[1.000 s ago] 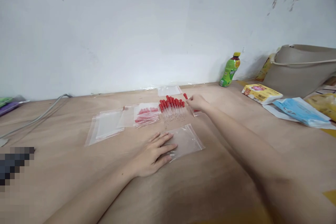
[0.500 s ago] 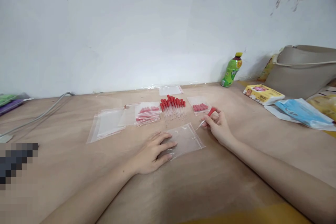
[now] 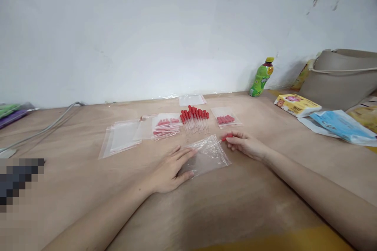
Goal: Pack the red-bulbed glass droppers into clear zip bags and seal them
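Dropper (image 3: 227,137) is pinched at its red bulb by the right hand (image 3: 250,146), its stem directed from the fingertips toward the clear bag (image 3: 207,161); tip entry cannot be confirmed. The clear bag is pressed flat beneath the widely spread fingers of the left hand (image 3: 169,170), and loose droppers (image 3: 194,114) are piled beyond both hands' fingertips.

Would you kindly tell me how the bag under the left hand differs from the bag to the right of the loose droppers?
The near bag has the left hand resting on it, while no hand touches the far bag. The near bag shows no red bulbs inside; the far bag holds a row of red bulbs. Both are see-through plastic and lie on the brown surface.
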Available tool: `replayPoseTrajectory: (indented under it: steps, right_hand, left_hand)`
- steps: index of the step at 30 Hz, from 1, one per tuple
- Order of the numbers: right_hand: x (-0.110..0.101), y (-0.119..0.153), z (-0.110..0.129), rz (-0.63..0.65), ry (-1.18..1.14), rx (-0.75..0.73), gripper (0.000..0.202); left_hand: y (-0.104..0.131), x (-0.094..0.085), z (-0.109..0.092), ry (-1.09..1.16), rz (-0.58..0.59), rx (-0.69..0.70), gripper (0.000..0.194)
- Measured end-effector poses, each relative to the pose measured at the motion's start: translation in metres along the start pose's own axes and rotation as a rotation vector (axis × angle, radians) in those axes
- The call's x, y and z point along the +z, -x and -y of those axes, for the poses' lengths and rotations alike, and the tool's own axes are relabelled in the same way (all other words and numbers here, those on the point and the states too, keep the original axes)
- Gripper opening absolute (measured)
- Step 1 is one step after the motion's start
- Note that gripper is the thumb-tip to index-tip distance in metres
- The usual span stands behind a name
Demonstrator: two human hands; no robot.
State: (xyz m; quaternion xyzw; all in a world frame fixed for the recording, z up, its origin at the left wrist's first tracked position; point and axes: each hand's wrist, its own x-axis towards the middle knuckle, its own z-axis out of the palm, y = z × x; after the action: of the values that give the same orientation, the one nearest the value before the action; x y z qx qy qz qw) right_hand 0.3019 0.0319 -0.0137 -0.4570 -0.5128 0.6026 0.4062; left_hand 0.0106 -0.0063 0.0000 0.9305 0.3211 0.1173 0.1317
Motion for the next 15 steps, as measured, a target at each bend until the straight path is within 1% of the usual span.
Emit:
replayPoseTrajectory:
  steps: [3,5,7,9,13,15]
  right_hand:
    - [-0.009,0.001,0.004,0.190,0.272,-0.015,0.030]
    - [-0.012,0.001,0.005,0.290,0.388,-0.090,0.030]
    - [-0.011,0.002,0.005,0.335,0.494,-0.192,0.028]
    - [-0.007,0.003,0.005,0.321,0.578,-0.243,0.030]
    - [0.000,0.005,0.006,0.222,0.640,-0.171,0.033]
    - [0.001,0.005,0.007,0.226,0.670,-0.178,0.030]
  left_hand:
    - [0.000,0.000,0.000,0.001,0.003,0.001,0.053]
    - [0.000,0.000,0.000,-0.002,0.004,-0.004,0.053]
    - [0.000,0.000,0.000,-0.009,0.010,-0.011,0.053]
    - [-0.001,-0.001,0.000,-0.016,0.017,-0.008,0.051]
    - [-0.001,-0.002,0.000,-0.042,0.044,0.008,0.044]
    - [-0.001,-0.002,0.000,-0.057,0.055,0.007,0.042]
